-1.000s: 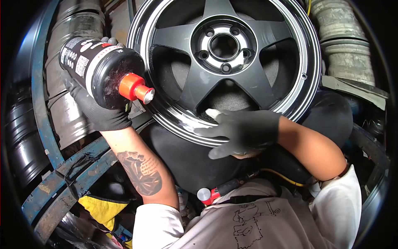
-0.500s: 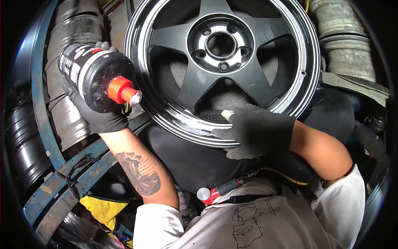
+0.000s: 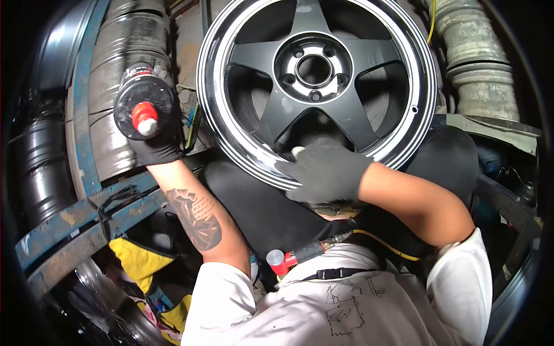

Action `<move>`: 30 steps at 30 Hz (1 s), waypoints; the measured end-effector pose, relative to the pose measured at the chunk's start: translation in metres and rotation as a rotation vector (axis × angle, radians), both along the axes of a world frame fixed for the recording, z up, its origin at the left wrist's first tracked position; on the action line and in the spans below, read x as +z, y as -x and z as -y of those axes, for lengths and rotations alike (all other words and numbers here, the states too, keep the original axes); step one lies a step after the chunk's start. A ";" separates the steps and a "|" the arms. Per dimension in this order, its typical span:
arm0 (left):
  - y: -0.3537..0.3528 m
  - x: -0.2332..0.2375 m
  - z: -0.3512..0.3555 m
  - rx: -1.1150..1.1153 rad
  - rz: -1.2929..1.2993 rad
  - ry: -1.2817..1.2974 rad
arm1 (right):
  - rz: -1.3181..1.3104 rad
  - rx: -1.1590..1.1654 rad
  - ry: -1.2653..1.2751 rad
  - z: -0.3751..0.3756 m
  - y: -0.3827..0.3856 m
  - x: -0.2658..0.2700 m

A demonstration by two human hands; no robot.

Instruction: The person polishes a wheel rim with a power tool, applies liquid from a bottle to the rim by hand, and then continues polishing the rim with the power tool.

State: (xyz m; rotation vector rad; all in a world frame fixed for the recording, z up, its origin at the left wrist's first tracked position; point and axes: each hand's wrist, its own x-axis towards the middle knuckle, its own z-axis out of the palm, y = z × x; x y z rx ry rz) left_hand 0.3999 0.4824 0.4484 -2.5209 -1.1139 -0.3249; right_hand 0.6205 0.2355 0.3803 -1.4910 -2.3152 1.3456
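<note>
In my gloved left hand (image 3: 158, 149) I hold a black squeeze bottle (image 3: 128, 109), its red nozzle (image 3: 143, 114) facing me with white stuff on the tip. My left fingers wrap around the bottle's far side and are mostly hidden behind it. A five-spoke wheel rim (image 3: 281, 118), dark with a shiny striped lip, stands in front of me, tilted back. My gloved right hand (image 3: 329, 173) lies on the lower lip, fingers stretched out over the polished band. One of its fingertips is whitish. Pale smears show on the lip just left of that hand.
A blue metal frame (image 3: 86, 207) runs along my left. Metal barrel rims (image 3: 127, 40) stand behind it, and more (image 3: 479, 69) on the right. A red-and-black air tool (image 3: 294, 255) with a yellow hose lies at my waist. A yellow cloth (image 3: 138, 262) hangs lower left.
The bottle has turned so its nozzle points more directly at me, and it sits further from the rim. My right hand has slid leftward along the rim's lower lip. The view has shifted slightly.
</note>
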 end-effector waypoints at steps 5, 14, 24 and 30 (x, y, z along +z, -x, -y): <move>0.036 0.004 0.057 -0.086 1.345 0.932 | -0.019 -0.086 -0.025 -0.010 0.037 -0.020; 0.169 -0.043 0.260 0.402 2.023 1.560 | 0.050 -0.003 -0.025 0.002 0.028 0.000; 0.308 -0.253 0.371 1.168 1.935 2.167 | 0.170 0.009 -0.310 0.007 0.011 0.050; 0.323 -0.288 0.381 1.044 1.831 2.246 | 0.091 0.183 -0.451 0.036 0.033 0.103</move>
